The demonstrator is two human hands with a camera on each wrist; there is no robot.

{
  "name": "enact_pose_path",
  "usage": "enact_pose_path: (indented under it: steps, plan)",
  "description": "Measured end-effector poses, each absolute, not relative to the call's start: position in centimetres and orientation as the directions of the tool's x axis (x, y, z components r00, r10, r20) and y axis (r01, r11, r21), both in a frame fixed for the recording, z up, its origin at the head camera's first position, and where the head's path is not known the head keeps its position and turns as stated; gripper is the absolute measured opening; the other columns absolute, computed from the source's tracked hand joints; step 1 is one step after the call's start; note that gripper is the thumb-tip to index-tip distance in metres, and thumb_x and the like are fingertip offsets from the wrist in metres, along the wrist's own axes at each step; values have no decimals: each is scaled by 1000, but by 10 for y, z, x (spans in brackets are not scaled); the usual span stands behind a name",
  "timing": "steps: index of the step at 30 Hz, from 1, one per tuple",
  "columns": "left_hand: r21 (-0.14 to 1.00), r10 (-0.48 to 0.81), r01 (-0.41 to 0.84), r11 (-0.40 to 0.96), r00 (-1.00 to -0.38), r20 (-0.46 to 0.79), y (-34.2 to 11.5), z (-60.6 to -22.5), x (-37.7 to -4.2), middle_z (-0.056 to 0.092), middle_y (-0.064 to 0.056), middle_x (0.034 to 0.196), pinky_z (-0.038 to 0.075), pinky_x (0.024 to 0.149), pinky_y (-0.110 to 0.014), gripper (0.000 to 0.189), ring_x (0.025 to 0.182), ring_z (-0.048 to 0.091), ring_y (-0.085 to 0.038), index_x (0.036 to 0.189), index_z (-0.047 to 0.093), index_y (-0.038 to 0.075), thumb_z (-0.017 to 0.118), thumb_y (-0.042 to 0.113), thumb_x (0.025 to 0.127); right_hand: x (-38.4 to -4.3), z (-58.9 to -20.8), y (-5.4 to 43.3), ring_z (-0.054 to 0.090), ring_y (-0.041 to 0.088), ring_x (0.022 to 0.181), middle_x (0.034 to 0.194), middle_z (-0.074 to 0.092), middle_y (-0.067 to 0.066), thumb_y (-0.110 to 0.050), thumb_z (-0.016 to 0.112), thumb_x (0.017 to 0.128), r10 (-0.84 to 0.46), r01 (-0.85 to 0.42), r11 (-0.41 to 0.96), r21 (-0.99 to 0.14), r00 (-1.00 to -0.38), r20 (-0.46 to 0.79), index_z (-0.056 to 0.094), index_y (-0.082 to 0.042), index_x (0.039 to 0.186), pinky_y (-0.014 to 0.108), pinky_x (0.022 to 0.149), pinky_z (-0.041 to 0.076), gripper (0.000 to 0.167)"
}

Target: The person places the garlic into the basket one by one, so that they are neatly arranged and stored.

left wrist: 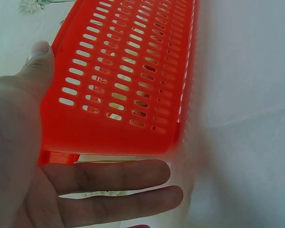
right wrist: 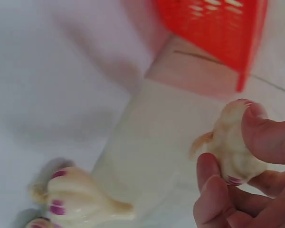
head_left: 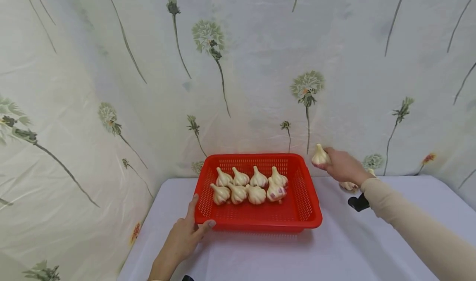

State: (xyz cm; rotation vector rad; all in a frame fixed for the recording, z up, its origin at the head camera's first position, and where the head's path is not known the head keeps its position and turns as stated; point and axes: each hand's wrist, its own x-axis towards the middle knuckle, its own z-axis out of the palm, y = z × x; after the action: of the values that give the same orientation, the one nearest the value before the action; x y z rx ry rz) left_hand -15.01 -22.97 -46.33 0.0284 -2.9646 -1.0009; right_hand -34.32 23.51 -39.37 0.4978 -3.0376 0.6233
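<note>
My left hand (head_left: 182,235) holds the front left corner of a red plastic basket (head_left: 260,223), its thumb on the front rim and a finger along the left side. In the left wrist view two other fingers (left wrist: 118,206) stretch out straight beside the slotted wall. Several garlic bulbs (head_left: 256,194) lie in two rows inside the basket, towards its left and middle. My right hand (head_left: 343,165) grips a garlic bulb (head_left: 320,157) in the air just right of the basket's back right corner. In the right wrist view, thumb and fingertips pinch that bulb (right wrist: 232,142).
More garlic bulbs (head_left: 348,186) lie on the white-covered table (head_left: 256,256) to the right, partly hidden by my right arm; one bulb (right wrist: 80,197) shows in the right wrist view. A flower-patterned cloth (head_left: 253,86) hangs behind the table.
</note>
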Motion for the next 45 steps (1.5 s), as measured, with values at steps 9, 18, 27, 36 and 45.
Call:
enact_pose_path:
  steps: [9,18,27,36,45]
  plan:
    - [613,-17,-4,790,-1000,15,-232,-464,-151,58,5,65,44,60,-31,99,62,54,-13,170,18,14,66,63,97,-338,-369,195,65,36,94,121,68,31,-22,74,99,-407,-409,804,-432,-908,102,44,15,147,51,81,58,67]
    - [612,-19,-10,790,-1000,8,-233,-465,-151,56,4,63,43,59,-31,100,61,53,-13,170,18,14,66,63,97,-320,-362,144,68,35,105,126,69,27,-12,74,98,-526,-532,714,-455,-837,153,54,12,143,56,95,57,55]
    - [602,-22,-10,799,-1000,12,-234,-466,-150,56,5,63,43,60,-31,101,62,53,-13,170,19,14,65,65,96,-306,-357,100,69,29,111,131,70,18,-17,80,95,-652,-603,651,-461,-755,66,59,4,144,48,97,59,57]
    - [604,-16,-3,797,-1000,17,-234,-466,-151,57,3,66,45,62,-32,99,65,54,-15,170,19,14,66,62,97,-297,-369,58,68,25,115,137,69,11,-24,83,93,-712,-584,596,-551,-702,-27,60,-4,147,40,97,60,61]
    - [592,-16,-7,806,-1000,11,-232,-465,-152,55,2,65,46,63,-34,99,67,54,-17,170,19,15,64,64,97,-288,-379,28,66,25,117,136,71,11,-23,86,90,-722,-569,584,-579,-690,-50,64,-6,144,45,101,57,61]
